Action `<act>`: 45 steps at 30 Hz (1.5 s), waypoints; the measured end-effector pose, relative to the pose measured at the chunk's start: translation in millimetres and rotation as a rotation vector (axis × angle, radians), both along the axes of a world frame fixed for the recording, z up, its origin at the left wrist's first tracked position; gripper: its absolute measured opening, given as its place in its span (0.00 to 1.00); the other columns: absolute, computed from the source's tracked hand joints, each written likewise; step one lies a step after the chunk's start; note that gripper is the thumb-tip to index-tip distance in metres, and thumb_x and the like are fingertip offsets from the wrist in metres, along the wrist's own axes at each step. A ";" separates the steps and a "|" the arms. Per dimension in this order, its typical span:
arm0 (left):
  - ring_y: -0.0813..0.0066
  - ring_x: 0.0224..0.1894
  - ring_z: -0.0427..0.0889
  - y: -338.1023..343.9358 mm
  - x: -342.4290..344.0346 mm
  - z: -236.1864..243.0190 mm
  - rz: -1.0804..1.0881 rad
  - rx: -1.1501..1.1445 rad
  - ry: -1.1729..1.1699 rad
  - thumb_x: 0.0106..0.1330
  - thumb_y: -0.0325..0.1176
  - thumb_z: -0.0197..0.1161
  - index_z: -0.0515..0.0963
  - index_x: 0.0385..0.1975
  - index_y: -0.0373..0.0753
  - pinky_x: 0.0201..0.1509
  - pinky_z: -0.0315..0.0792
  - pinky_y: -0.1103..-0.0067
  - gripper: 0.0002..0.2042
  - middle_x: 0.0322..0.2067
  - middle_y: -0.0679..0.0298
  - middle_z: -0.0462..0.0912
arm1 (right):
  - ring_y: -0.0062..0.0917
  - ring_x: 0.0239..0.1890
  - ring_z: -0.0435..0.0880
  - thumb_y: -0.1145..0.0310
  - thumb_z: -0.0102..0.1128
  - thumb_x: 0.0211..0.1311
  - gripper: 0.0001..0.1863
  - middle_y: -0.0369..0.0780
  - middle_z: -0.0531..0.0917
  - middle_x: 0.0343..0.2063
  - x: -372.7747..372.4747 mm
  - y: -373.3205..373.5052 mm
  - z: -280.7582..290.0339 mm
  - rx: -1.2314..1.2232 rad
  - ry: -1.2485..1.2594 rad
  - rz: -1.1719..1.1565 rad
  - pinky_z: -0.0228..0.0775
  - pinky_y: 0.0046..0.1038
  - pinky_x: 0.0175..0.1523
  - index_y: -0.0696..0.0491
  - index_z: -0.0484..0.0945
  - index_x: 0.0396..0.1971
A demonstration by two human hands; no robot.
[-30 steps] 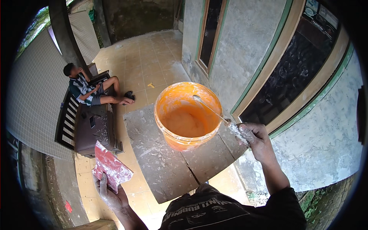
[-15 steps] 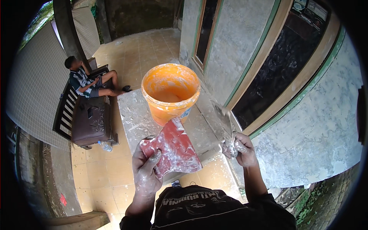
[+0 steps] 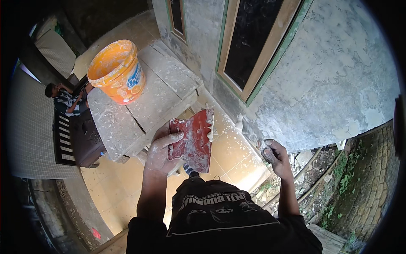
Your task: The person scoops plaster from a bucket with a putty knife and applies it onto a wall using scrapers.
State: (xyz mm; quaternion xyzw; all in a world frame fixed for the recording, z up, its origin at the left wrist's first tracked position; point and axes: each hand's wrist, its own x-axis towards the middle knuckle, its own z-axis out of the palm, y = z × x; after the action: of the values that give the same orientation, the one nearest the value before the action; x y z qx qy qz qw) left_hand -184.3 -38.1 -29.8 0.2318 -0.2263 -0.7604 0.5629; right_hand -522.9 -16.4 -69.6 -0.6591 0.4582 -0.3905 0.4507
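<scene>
My left hand (image 3: 157, 153) grips a red, plaster-smeared plate (image 3: 192, 143) by its left side, thumb on top. A lump of wet white plaster hangs along the plate's right edge. My right hand (image 3: 278, 158), coated in grey-white plaster, is closed round the handle of a putty knife (image 3: 250, 130). Its thin blade points up and left toward the wall and is hard to make out against it. Ahead and to the left, an orange bucket (image 3: 122, 86) with white smears stands on a plaster-spattered wooden table (image 3: 163, 95), apart from both hands.
Along the right runs a patchy grey plastered wall (image 3: 321, 80) with a wood-framed dark window (image 3: 249, 40). A person (image 3: 65, 99) sits on a dark bench (image 3: 84, 137) at the left. Tiled floor (image 3: 116, 184) lies below; rubble and plants (image 3: 338, 178) border the lower right.
My view has swung right, so the bucket, table and seated person sit farther left. The red plate has turned, its plaster-laden edge now on the right. Both hands keep their holds.
</scene>
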 end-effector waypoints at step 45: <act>0.79 0.40 0.79 94.2 -195.4 -79.1 -0.165 -0.342 -0.675 0.61 0.18 0.56 0.73 0.46 0.27 0.46 0.74 0.82 0.12 0.39 0.58 0.80 | 0.12 0.12 0.66 0.66 0.49 0.68 0.13 0.34 0.75 0.16 -89.5 171.6 -14.3 0.471 -0.467 -0.363 0.55 0.16 0.16 0.61 0.77 0.31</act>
State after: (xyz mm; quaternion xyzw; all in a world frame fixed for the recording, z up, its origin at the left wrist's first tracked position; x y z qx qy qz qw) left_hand -379.7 56.0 -108.9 0.3530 -0.5404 -0.6353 0.4240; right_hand -612.3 155.2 -83.9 -0.3388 0.5296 -0.4876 0.6058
